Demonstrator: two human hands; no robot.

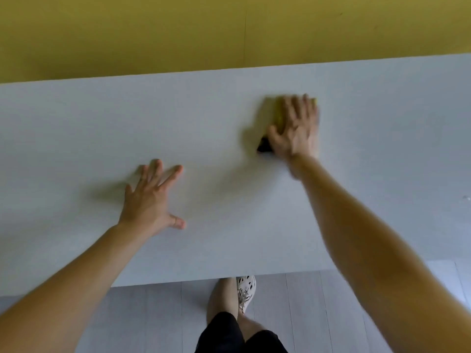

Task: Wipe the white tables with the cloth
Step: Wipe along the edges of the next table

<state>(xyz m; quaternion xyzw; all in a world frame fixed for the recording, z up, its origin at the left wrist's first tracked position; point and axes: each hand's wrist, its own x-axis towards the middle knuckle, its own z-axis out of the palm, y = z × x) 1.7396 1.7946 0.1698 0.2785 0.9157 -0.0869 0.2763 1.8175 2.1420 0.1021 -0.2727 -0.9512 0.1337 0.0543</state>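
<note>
One white table (76,128), one cloth (278,113) under the flat right hand (297,133), left hand (150,197) splayed

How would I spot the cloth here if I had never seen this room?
Start at the long white table in front of the yellow wall. Right of its middle, the right hand presses flat on a small cloth. It is yellowish with a dark corner showing by the thumb, while the left hand rests on bare tabletop.
</note>
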